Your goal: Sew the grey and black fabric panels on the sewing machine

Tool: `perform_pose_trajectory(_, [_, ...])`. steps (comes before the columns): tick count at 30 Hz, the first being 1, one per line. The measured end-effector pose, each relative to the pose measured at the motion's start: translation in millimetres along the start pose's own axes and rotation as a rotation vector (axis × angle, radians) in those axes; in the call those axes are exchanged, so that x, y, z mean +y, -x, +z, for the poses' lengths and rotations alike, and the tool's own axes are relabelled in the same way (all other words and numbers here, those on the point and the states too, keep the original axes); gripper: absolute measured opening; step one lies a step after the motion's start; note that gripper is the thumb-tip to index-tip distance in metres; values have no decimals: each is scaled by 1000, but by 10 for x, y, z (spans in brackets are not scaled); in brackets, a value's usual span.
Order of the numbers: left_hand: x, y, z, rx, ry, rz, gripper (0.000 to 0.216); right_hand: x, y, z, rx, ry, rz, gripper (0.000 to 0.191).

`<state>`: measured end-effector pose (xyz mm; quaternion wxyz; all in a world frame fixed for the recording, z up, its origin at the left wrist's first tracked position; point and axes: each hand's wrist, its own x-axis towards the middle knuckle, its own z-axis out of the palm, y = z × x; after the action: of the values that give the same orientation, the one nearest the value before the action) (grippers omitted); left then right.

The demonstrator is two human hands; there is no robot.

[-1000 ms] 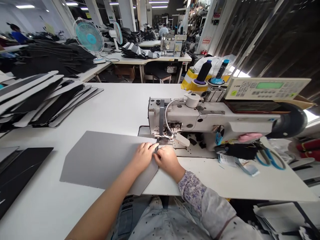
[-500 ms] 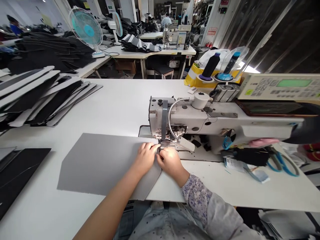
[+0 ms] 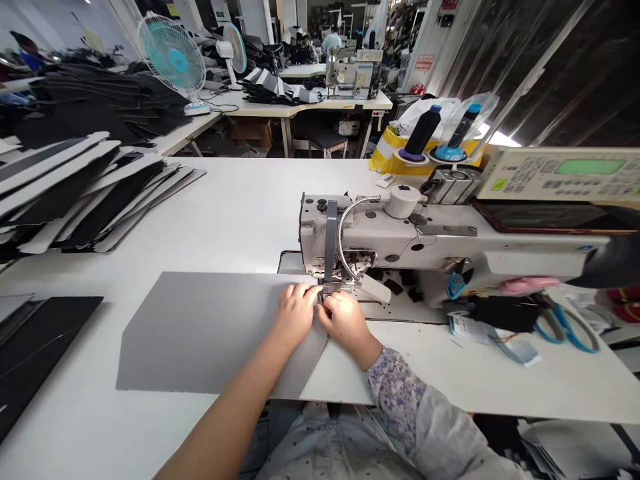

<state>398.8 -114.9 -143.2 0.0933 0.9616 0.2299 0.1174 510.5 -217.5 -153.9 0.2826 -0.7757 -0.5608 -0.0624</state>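
A large flat grey panel [image 3: 200, 330] lies on the white table [image 3: 240, 207], its right end under the needle area of a white sewing machine [image 3: 400, 240]. My left hand [image 3: 296, 312] rests on the panel's right end, fingers curled and pressed down on it. My right hand [image 3: 345, 321] sits right beside it, fingers pinched on the panel's edge just in front of the presser foot [image 3: 331, 288]. Both hands touch each other at the fingertips.
Stacks of black and grey panels [image 3: 75, 193] lie at the left, a black panel [image 3: 35, 347] at the near left. Blue-handled scissors [image 3: 565, 327] and tags lie right of the machine. Thread cones [image 3: 423, 133] and a control panel [image 3: 560, 173] stand behind. A fan [image 3: 173, 60] stands on a far table.
The grey panel and both hands have shifted slightly right, toward the presser foot. The view dropped after the earliest frame, then held steady.
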Motion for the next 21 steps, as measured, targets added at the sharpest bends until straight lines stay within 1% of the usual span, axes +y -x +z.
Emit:
perform_pose_trajectory(5, [60,16,43,15,21,-20,41,-3,11,-5,-12,-40,9,30])
perform_pose_trajectory(7, [-49,49,-4,2,51,4,41,11,42,-13,-8,-55,-9,31])
perform_pose_trajectory(8, [-177,87,-62,0,56,-4,40,22,60,-16,-7,-64,-21,32])
perform_pose_trajectory(9, [-361,151,-148,6,44,-42,39,34,77,-18,-12,-76,-34,32])
perform_pose_trajectory(10, [-595,251,-266,18,11,-115,38,47,94,-17,-19,-88,-45,33])
perform_pose_trajectory(11, [-869,393,-413,38,-45,-231,39,59,110,-14,-27,-98,-52,34])
perform_pose_trajectory(12, [-1166,579,-586,60,-123,-368,39,71,125,-9,-38,-104,-57,34])
perform_pose_trajectory(14, [-1755,1052,-971,115,-311,-670,44,89,156,6,-56,-105,-55,35])
perform_pose_trajectory(16, [-2239,1568,-1334,165,-478,-945,52,98,184,22,-74,-94,-50,36])
perform_pose_trajectory(17, [-2420,1801,-1482,139,-519,-1048,57,101,195,29,-82,-88,-47,36])
perform_pose_trajectory(18, [-2559,2003,-1599,79,-528,-1126,61,102,204,34,-89,-85,-47,37])
perform_pose_trajectory(19, [-2658,2164,-1685,17,-526,-1158,63,102,211,37,-94,-83,-48,37])
perform_pose_trajectory(21, [-2752,2367,-1775,-88,-513,-1155,62,99,220,39,-96,-78,-50,38])
